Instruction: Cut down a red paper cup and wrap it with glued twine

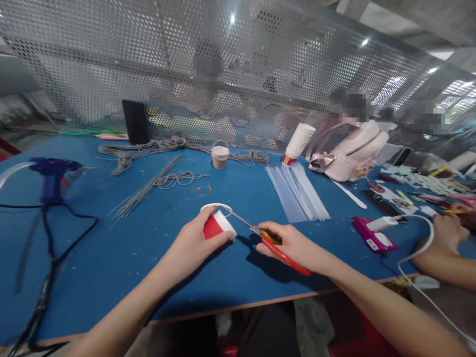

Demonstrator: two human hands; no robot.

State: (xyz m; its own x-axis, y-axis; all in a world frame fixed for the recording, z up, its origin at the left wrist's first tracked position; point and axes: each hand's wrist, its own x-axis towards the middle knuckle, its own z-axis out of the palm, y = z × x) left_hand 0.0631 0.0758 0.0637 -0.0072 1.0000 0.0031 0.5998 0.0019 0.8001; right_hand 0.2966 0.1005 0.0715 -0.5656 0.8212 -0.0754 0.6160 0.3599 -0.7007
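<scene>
Between the thumb and fingers of my left hand (199, 243) is a red and white paper cup (219, 227), tilted on its side above the table. A pale strip curls round the cup's rim, and its loose end reaches to the right. My right hand (288, 243) is wrapped round pliers (284, 258) with red and yellow handles. Their metal jaws point left and meet the end of the strip; whether they grip or cut it I cannot tell. A small cup with a cord-like handle (220, 156) stands upright farther back.
On the blue table (174, 267) lie grey cord (178, 179), thin wires (148, 187) and clear plastic strips (297, 193). A glue gun (54, 176) stands left. Stacked cups (300, 141), a backpack (349, 148) and a purple power strip (374, 235) are right, near another person's hand (448, 233).
</scene>
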